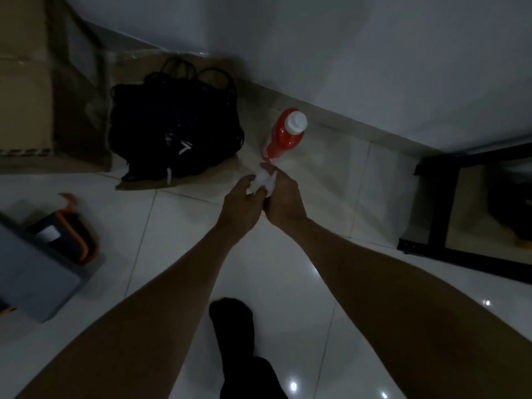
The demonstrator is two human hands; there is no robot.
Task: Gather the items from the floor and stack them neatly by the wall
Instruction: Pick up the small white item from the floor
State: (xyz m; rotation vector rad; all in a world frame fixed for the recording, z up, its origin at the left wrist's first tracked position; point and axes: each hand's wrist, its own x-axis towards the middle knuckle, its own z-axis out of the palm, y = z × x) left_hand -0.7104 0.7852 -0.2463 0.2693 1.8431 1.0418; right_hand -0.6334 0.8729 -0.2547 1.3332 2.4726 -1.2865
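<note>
White tiled floor [184,243], glossy, light spots near bottom edge. White wall [374,53] with pale skirting along floor's far edge. Cardboard box [23,82] in far left corner. Black frame [437,208] at right edge. Grey lid [31,277] at left edge. Black-socked foot [233,326] bottom centre.

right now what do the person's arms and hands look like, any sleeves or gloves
Both arms are bare along all that shows, with no sleeve edge in view. The left hand and the right hand wear no gloves. No watch, band or ring shows on either wrist or on the fingers, though the picture is dim and a bit blurred.
</note>
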